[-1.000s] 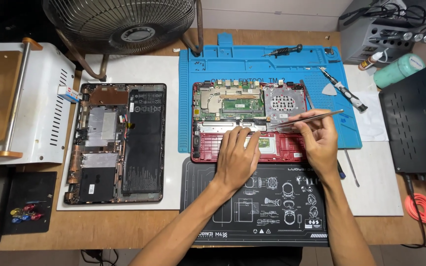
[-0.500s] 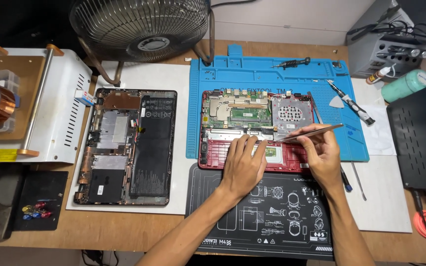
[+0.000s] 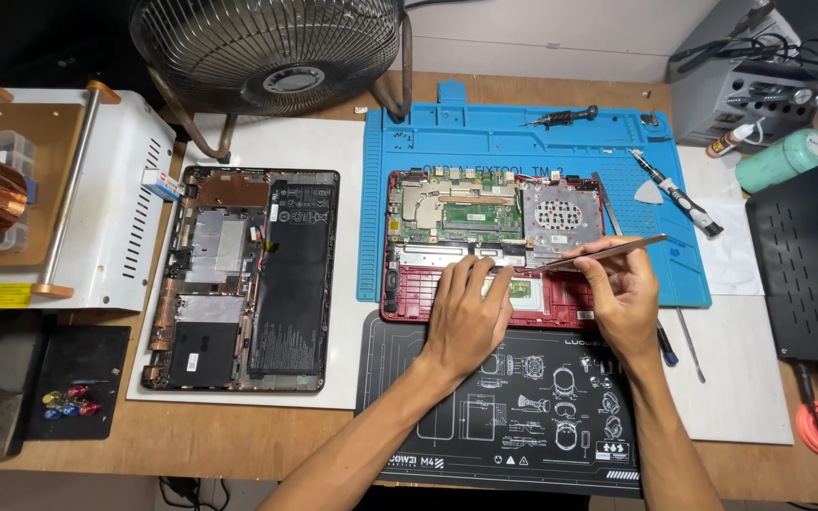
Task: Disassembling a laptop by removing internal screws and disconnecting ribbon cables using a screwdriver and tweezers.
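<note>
An opened red laptop [image 3: 485,255] lies in the centre of the frame on a blue work mat [image 3: 523,142], its green circuit board, copper heat pipe and grey fan laid bare. The left hand [image 3: 464,317] rests flat on the lower part of the red laptop, palm down, fingers [image 3: 485,279] spread loosely and pressing on the casing near a small green board; it grips nothing. The right hand [image 3: 622,303] sits just to its right, at the lower right corner of the red laptop, with its fingers closed around a pair of metal tweezers [image 3: 608,251]. The tweezers slant up toward the right, their lower tip touching the laptop just below the fan.

Below both hands lies a black mat [image 3: 513,426] printed with white diagrams. To the left of centre, on a white mat [image 3: 333,151], sits a second opened laptop [image 3: 243,279] with a black battery and copper parts. A round fan [image 3: 267,52] stands at the top of the frame. A white machine [image 3: 120,213] occupies the upper left. On the blue work mat, upper right, lie a black screwdriver [image 3: 560,117] and a second, grey-and-black screwdriver [image 3: 679,194]. A mint-green bottle [image 3: 783,159] lies at the right edge, near a black box [image 3: 811,255]. All rest on the wooden desk [image 3: 201,440].
</note>
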